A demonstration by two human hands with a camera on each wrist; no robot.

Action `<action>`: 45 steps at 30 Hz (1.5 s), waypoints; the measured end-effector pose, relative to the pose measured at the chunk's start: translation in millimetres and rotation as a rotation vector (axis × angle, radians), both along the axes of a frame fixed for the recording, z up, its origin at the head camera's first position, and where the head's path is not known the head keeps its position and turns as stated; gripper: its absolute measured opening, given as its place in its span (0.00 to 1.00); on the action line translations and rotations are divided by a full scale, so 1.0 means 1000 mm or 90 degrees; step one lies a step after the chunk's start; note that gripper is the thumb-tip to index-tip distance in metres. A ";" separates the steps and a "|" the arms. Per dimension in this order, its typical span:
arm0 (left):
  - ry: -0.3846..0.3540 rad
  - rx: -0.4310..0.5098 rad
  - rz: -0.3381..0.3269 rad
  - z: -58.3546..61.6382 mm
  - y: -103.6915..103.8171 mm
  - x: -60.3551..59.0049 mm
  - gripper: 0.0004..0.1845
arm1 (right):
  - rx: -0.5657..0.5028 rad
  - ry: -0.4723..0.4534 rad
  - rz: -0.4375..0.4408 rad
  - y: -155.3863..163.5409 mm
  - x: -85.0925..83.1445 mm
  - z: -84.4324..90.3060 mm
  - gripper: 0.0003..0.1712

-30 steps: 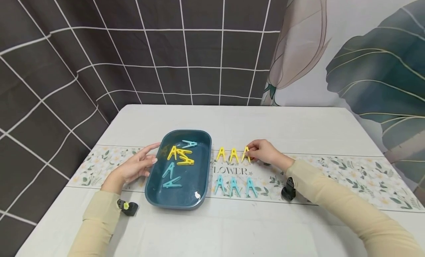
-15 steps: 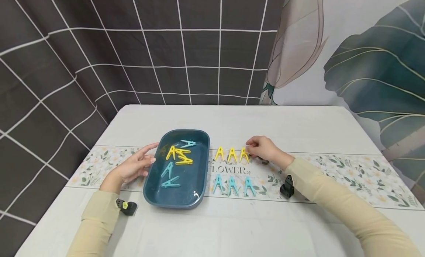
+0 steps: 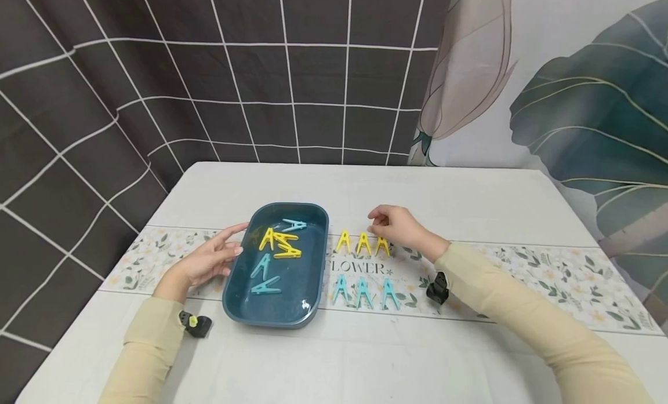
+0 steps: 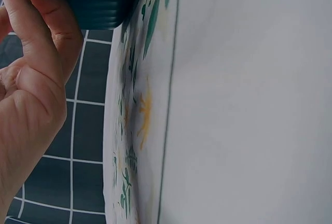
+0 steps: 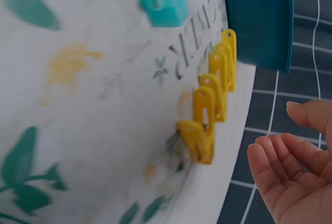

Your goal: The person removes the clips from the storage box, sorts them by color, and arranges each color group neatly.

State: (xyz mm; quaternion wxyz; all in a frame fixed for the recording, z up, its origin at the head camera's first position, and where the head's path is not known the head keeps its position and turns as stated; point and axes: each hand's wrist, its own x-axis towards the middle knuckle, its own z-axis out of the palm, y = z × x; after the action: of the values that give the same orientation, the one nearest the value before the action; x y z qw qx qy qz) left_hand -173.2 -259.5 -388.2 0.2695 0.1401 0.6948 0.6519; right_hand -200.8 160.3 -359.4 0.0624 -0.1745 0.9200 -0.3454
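My left hand point(image 3: 211, 257) is at the left side of a dark blue tray point(image 3: 305, 305), fingertips at its wall with the fingers loosely extended. In the left wrist view, fingers point(image 4: 39, 37) reach the underside of the tray's edge. Lying in the tray are yellow clothespins point(image 3: 287, 254) and light blue clothespins point(image 3: 266, 286). To its right runs a row of three yellow clothespins point(image 3: 363, 243), with a row of three light blue clothespins point(image 3: 362, 292) nearer me. My right hand point(image 3: 399, 224) hovers just above the rightmost yellow clothespin, fingers loosely bent and holding nothing.
A white tablecloth point(image 3: 334, 363) with a printed floral band and lettering covers the table. Behind it hangs a dark gridded curtain point(image 3: 261, 73), and a leaf-patterned cloth point(image 3: 590, 114) hangs at the right. A small black camera sits on each wrist.
My right hand has let go of the rightmost yellow clothespin, which now lies in line with the other two. The hand has lifted up and to the left; my left hand stays at the tray.
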 end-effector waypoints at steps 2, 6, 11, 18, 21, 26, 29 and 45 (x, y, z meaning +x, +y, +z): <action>-0.002 0.006 -0.004 0.000 0.000 -0.001 0.35 | 0.001 0.012 0.012 -0.005 0.001 0.004 0.18; -0.007 0.019 -0.013 0.001 0.001 -0.002 0.36 | 0.004 0.048 0.037 -0.016 0.002 0.011 0.17; -0.008 0.013 -0.011 0.001 0.002 -0.002 0.36 | 0.029 0.111 0.079 -0.031 0.006 0.018 0.16; -0.003 -0.002 0.003 0.002 0.001 0.000 0.35 | 0.075 0.177 0.126 -0.057 0.010 0.027 0.16; -0.001 0.000 0.006 0.001 0.000 0.001 0.34 | 0.093 0.192 0.154 -0.066 0.011 0.032 0.17; 0.000 0.000 0.008 -0.001 0.000 0.001 0.34 | 0.120 0.213 0.203 -0.079 0.013 0.038 0.19; -0.001 0.000 0.009 -0.001 0.000 0.001 0.34 | 0.124 0.202 0.220 -0.087 0.014 0.039 0.19; -0.006 0.011 0.005 0.000 0.000 0.001 0.34 | 0.167 0.140 0.281 -0.128 0.005 0.020 0.18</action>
State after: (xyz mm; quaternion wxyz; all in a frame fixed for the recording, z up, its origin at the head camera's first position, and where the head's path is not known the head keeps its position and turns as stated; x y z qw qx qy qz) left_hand -172.1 -259.9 -388.1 0.2688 0.1370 0.6885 0.6595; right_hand -195.4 32.0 -339.7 0.0581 -0.3973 0.8979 -0.1804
